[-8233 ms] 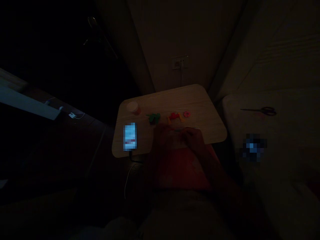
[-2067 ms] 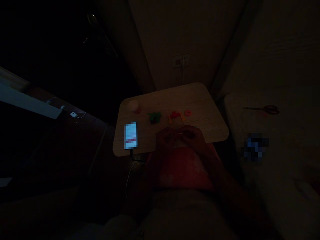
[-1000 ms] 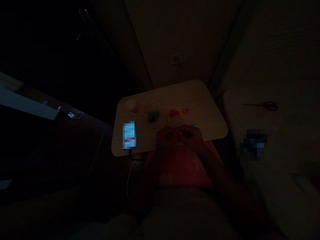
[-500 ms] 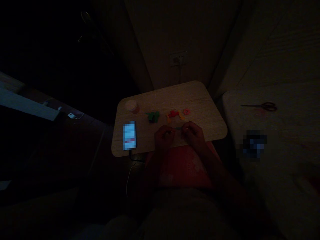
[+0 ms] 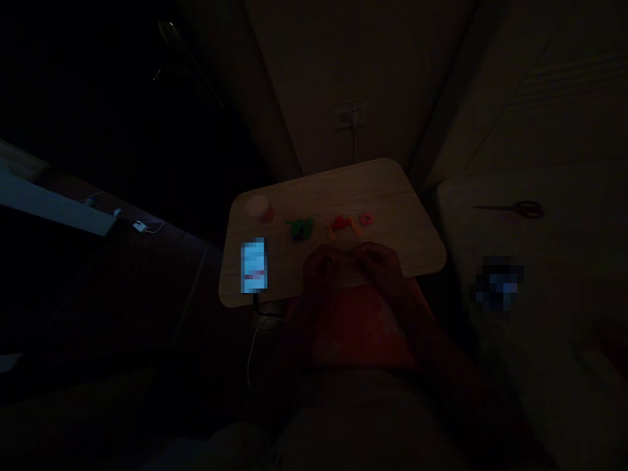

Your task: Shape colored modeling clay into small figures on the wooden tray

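Observation:
My left hand (image 5: pixel 321 265) and my right hand (image 5: pixel 379 263) are close together over the near edge of the small wooden table (image 5: pixel 377 180). Both have their fingers curled in a pinch; whatever lies between them is too dark and small to name. Just beyond them are a red and yellow toy figure (image 5: pixel 342 224) and a pink flower-shaped piece (image 5: pixel 366 219). A green toy animal figure (image 5: pixel 300 228) stands to the left of these.
A lidded tub (image 5: pixel 260 209) stands at the table's left back, with a lit phone (image 5: pixel 254 265) in front and a cable (image 5: pixel 255 340) below it. Scissors (image 5: pixel 520 209) and a blurred dark object (image 5: pixel 498 284) lie on the pale surface at right. A wall socket (image 5: pixel 350 115) is behind.
The picture has grown darker. My right hand's fingers have turned inward toward my left, and the small greenish piece seen between the hands no longer shows.

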Demonstrator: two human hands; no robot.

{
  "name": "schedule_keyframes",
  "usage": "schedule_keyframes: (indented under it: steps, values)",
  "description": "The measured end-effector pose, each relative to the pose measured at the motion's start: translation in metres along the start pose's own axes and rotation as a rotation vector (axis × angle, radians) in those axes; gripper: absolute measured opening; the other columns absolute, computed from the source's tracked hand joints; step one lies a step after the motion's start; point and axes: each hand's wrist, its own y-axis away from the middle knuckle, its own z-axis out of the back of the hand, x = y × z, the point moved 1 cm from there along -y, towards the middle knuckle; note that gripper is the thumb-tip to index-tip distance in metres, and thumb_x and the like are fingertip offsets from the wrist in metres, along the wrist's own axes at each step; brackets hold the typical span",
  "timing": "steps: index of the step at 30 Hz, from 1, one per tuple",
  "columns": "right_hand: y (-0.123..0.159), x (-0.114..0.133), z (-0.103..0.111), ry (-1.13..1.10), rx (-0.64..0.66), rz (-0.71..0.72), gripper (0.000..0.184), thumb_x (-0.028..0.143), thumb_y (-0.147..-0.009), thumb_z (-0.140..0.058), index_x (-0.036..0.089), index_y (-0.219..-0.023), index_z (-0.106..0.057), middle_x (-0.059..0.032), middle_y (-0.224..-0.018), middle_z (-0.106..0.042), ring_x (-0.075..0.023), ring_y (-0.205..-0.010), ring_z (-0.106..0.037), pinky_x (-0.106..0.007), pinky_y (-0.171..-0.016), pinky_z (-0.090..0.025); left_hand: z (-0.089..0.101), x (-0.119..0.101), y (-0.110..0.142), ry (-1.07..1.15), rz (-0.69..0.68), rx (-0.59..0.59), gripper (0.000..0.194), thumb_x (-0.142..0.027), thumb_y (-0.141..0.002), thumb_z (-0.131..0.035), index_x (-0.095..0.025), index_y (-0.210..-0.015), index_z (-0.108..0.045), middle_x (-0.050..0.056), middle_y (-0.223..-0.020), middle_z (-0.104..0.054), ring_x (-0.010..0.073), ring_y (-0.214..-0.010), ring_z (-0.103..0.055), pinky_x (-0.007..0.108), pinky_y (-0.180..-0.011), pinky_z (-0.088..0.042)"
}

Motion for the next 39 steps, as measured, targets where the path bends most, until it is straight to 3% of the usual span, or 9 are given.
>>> schedule_keyframes:
  steps: [4, 10, 15, 18, 22, 27, 32, 37, 39]
  values:
    - [0.001, 0.002, 0.0, -0.017, -0.003, 0.019, 0.017, 0.038, -0.076, -0.076, 0.021, -0.079, -0.076, -0.0028, -0.069, -0.073, -0.0148, -0.056, -0.063, -0.026, -0.051, -0.048, 0.001, 0.002, -0.001, 0.032, -0.016, -0.025, 0.026, -0.041, -0.088, -0.076, -0.02, -0.072, -0.073, 0.005, -0.082, -0.074, 0.0178, -0.08, -0.068, 0.031, -0.076, -0.052]
    - [0.002, 0.0, 0.002, 0.021, 0.06, 0.013, 0.02, 0.04, -0.079, -0.076, 0.021, -0.074, -0.077, -0.0016, -0.057, -0.069, -0.015, -0.051, -0.06, -0.026, -0.049, -0.046, 0.004, 0.001, 0.0, 0.064, -0.009, 0.052, 0.04, -0.052, -0.09, -0.071, -0.02, -0.067, -0.073, 0.005, -0.078, -0.074, 0.0182, -0.075, -0.068, 0.032, -0.073, -0.053]
    - [0.001, 0.001, 0.003, 0.04, 0.087, -0.015, 0.034, 0.046, -0.086, -0.069, 0.02, -0.065, -0.076, -0.0033, -0.056, -0.068, -0.0162, -0.05, -0.06, -0.028, -0.05, -0.046, 0.004, -0.001, 0.0, 0.099, 0.023, 0.039, 0.045, -0.058, -0.09, -0.069, -0.02, -0.067, -0.072, 0.005, -0.075, -0.073, 0.0183, -0.074, -0.068, 0.032, -0.073, -0.053]
    - [0.001, -0.002, 0.003, 0.016, 0.102, 0.0, 0.049, 0.057, -0.091, -0.064, 0.021, -0.058, -0.069, -0.0033, -0.054, -0.064, -0.0159, -0.051, -0.057, -0.029, -0.052, -0.045, 0.004, -0.002, 0.002, 0.098, 0.039, 0.041, 0.05, -0.057, -0.094, -0.065, -0.019, -0.062, -0.066, 0.004, -0.071, -0.069, 0.0168, -0.07, -0.063, 0.031, -0.07, -0.05]
    - [0.0, -0.008, 0.002, -0.075, 0.073, 0.024, 0.063, 0.072, -0.092, -0.056, 0.023, -0.053, -0.049, 0.0017, -0.049, -0.047, -0.0126, -0.046, -0.044, -0.027, -0.047, -0.037, 0.002, -0.005, 0.002, 0.13, 0.042, 0.028, 0.053, -0.061, -0.097, -0.057, -0.019, -0.064, -0.057, 0.003, -0.069, -0.059, 0.0153, -0.067, -0.055, 0.031, -0.066, -0.045]
    - [-0.001, -0.005, 0.001, -0.118, 0.038, 0.019, 0.043, 0.062, -0.087, -0.069, 0.024, -0.072, -0.056, 0.003, -0.057, -0.054, -0.0129, -0.05, -0.048, -0.026, -0.047, -0.039, 0.002, -0.008, -0.005, 0.209, 0.034, -0.004, 0.042, -0.058, -0.096, -0.061, -0.021, -0.078, -0.054, 0.001, -0.074, -0.057, 0.0135, -0.066, -0.052, 0.029, -0.063, -0.044]
    - [-0.008, 0.006, 0.007, -0.024, -0.125, 0.032, 0.024, 0.044, -0.079, -0.08, 0.023, -0.087, -0.071, -0.0008, -0.068, -0.068, -0.016, -0.055, -0.061, -0.028, -0.049, -0.048, 0.008, -0.008, -0.025, 0.18, 0.042, -0.068, 0.034, -0.052, -0.089, -0.072, -0.022, -0.087, -0.056, 0.001, -0.081, -0.063, 0.0126, -0.067, -0.058, 0.027, -0.063, -0.047]
    - [-0.041, 0.024, 0.023, 0.051, -0.14, 0.132, 0.024, 0.04, -0.079, -0.08, 0.022, -0.095, -0.079, -0.0078, -0.098, -0.079, -0.0183, -0.071, -0.069, -0.031, -0.061, -0.055, 0.011, 0.0, -0.065, 0.181, 0.143, -0.032, 0.016, -0.03, -0.08, -0.071, -0.021, -0.079, -0.059, 0.001, -0.071, -0.064, 0.0131, -0.064, -0.058, 0.025, -0.058, -0.046]
    - [-0.064, 0.027, 0.027, 0.109, -0.086, 0.155, 0.024, 0.038, -0.079, -0.078, 0.021, -0.096, -0.08, -0.0071, -0.091, -0.079, -0.018, -0.073, -0.068, -0.029, -0.062, -0.054, 0.011, 0.007, -0.085, 0.225, 0.208, -0.033, 0.01, -0.022, -0.074, -0.064, -0.02, -0.069, -0.056, -0.001, -0.063, -0.058, 0.0112, -0.057, -0.052, 0.024, -0.054, -0.042]
